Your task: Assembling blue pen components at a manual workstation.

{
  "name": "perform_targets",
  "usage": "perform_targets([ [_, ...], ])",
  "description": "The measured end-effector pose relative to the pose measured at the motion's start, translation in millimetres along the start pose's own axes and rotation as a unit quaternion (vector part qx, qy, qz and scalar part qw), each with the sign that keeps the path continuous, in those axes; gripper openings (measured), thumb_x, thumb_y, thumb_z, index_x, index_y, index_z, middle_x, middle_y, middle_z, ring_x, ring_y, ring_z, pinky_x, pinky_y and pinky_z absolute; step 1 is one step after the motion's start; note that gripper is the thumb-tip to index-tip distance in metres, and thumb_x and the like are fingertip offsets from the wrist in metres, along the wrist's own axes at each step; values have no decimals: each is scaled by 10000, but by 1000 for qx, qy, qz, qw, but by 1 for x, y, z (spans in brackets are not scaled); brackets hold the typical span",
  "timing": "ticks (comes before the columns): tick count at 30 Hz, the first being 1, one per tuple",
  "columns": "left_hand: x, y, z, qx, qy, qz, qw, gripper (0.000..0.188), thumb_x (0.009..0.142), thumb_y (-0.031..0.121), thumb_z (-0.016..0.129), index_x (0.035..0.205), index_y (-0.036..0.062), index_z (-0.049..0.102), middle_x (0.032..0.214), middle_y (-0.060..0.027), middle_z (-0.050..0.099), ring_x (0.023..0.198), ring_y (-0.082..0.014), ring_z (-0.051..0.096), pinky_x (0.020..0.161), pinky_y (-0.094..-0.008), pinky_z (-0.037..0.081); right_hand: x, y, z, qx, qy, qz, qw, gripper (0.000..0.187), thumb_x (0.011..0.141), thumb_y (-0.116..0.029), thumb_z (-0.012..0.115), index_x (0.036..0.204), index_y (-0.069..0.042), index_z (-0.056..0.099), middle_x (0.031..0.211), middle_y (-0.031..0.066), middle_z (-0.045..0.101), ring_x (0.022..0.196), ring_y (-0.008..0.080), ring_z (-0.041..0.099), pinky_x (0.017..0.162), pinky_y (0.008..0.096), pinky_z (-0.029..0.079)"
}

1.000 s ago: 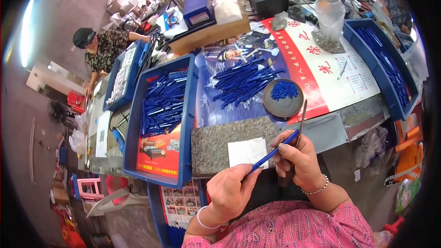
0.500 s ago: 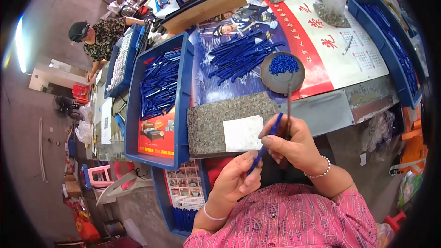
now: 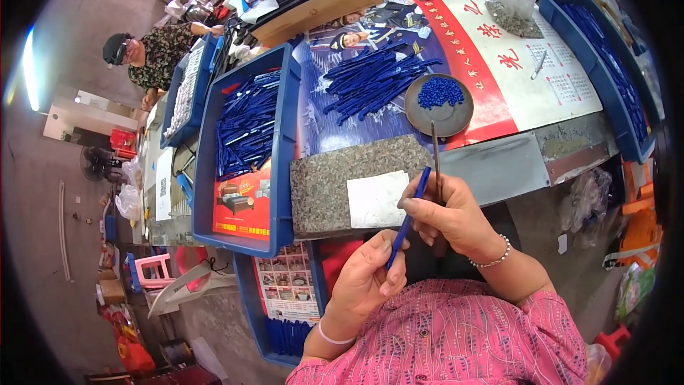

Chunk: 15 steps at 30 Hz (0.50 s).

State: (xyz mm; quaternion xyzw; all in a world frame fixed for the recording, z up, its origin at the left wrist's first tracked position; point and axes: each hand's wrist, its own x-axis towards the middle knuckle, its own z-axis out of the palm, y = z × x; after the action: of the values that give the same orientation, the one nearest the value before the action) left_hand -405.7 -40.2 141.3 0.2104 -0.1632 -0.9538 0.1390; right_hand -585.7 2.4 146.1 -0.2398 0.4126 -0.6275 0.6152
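Observation:
My left hand (image 3: 363, 274) pinches the lower end of a slim blue plastic stick (image 3: 405, 228), which slants up to the right. Close beside its upper part, my right hand (image 3: 456, 217) is closed round a long thin metal tool, perhaps tweezers (image 3: 436, 146). That hand's thumb lies against the stick. The tool's tip points up at the near rim of a round dark dish (image 3: 454, 121) holding many small blue pieces (image 3: 438, 91). Just beyond my hands, a folded white paper (image 3: 377, 199) lies on a speckled stone slab (image 3: 320, 196).
Loose blue sticks (image 3: 377, 78) lie on a poster beyond the slab. Blue bins of sticks stand at left (image 3: 286, 135) and far right (image 3: 638, 121), with another low bin (image 3: 249, 306) near my left arm. A person (image 3: 160, 57) works at far left.
The metal tool has swung slightly left and is more upright beside the stick. Both hands stay close together on the same stick. The far-left person has shifted slightly.

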Motion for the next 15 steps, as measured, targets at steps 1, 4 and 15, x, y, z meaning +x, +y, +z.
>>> perform_targets([
  [1,0,0,0,18,9,9,1000,251,967,248,402,1047,17,459,631,-49,487,442,-94,399,449,-220,337,0,1,-1,4,1,-1,1000,163,843,-133,631,901,-17,533,618,2,507,452,58,449,418,200,371],
  [4,0,-2,1,47,28,29,998,226,958,215,433,1053,12,466,671,-73,526,475,-104,440,477,-222,371,-2,1,-3,11,7,0,1000,156,843,-125,626,907,-16,533,614,3,501,449,56,439,418,201,373],
  [15,1,-13,2,715,132,450,518,309,677,32,776,869,5,536,723,-117,632,549,-156,603,471,-247,473,-8,13,-16,45,56,7,997,140,846,-102,599,918,10,554,633,55,556,425,64,459,383,199,391],
])
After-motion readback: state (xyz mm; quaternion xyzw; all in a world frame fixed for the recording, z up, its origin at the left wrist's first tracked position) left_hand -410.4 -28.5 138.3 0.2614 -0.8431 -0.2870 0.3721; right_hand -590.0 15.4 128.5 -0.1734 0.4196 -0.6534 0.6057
